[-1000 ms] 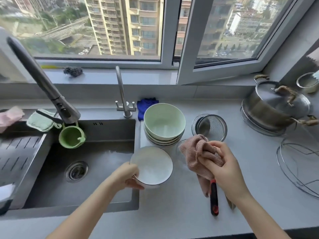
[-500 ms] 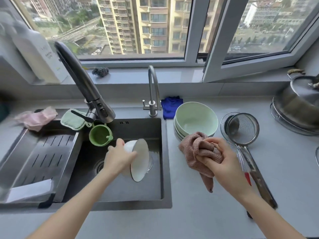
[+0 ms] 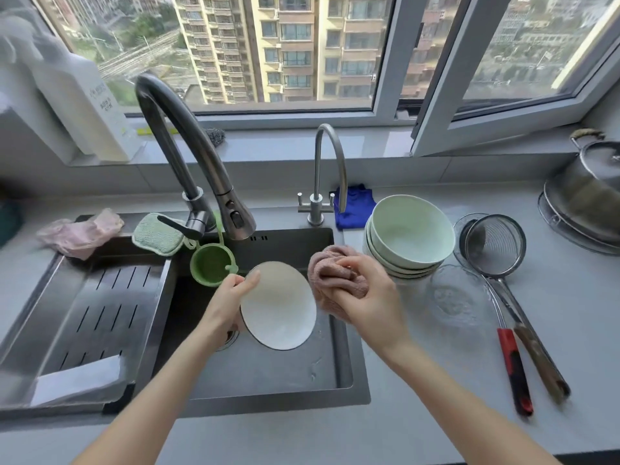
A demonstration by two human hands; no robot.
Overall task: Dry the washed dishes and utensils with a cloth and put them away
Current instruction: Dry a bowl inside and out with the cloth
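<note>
- A white bowl (image 3: 278, 305) is held tilted over the sink (image 3: 268, 374) by the left hand (image 3: 224, 303). The grip is pinched on the bowl's far-left rim, thumb inside.
- A bunched pink-brown cloth (image 3: 330, 266) is clutched just right of the bowl by the right hand (image 3: 365, 297), its grip curled tightly round the fabric.
- Drying of this bowl is judged to be about to start; whether cloth and bowl touch cannot be told.
- Next, the cloth would need to be pressed into the bowl and wiped round while the rim is held firm.
- A stack of pale green bowls (image 3: 411, 229), a clear glass dish (image 3: 453, 297) and a mesh skimmer (image 3: 496, 245) are seen on the tabletop (image 3: 436, 380) at right.
</note>
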